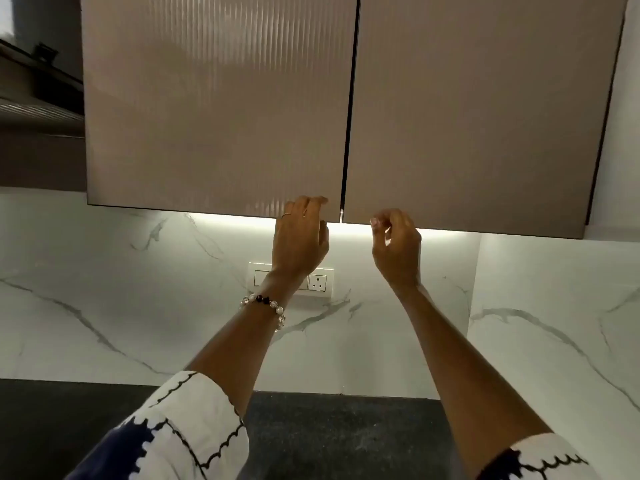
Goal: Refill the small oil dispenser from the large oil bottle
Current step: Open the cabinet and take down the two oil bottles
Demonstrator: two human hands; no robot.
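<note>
Oil dispenser and large oil bottle: neither in view. Two wall cabinet doors closed. Left hand fingertips on left door's bottom edge, gripping nothing else. Right hand just below right door, fingers loosely curled, empty.

White sleeves with black-and-navy pattern, beaded bracelet, thin ring

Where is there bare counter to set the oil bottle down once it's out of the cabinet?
The dark countertop shows bare between the two forearms, below the marble backsplash, and again left of the left sleeve. Nothing stands on what shows. The crowding is higher up: left hand and right hand sit at the bottom edges of the closed cabinet doors.
</note>
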